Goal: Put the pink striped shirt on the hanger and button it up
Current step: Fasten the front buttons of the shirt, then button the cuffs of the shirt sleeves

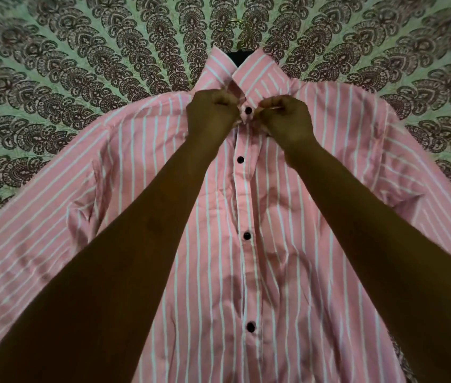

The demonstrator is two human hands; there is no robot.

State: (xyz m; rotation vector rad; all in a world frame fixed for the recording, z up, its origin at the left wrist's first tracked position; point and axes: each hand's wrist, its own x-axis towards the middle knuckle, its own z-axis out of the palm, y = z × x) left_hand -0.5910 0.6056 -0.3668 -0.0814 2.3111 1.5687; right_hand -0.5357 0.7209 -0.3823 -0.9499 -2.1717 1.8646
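While the pink striped shirt (246,244) lay front-up on the patterned bedspread (53,78), collar at 12 o'clock, I saw my left hand (213,114) and right hand (288,120) with fingers curled, pinching the placket beside the top button (248,110). No readable writing showed.

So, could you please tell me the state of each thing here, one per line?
Pink striped shirt: laid flat, front up, placket closed along the visible buttons.
Top button: between both hands, apparently through its hole.
Collar: folded down, open at the throat.
Hanger: inside the shirt, mostly hidden.
Left hand: pinching the placket.
Right hand: pinching the placket.
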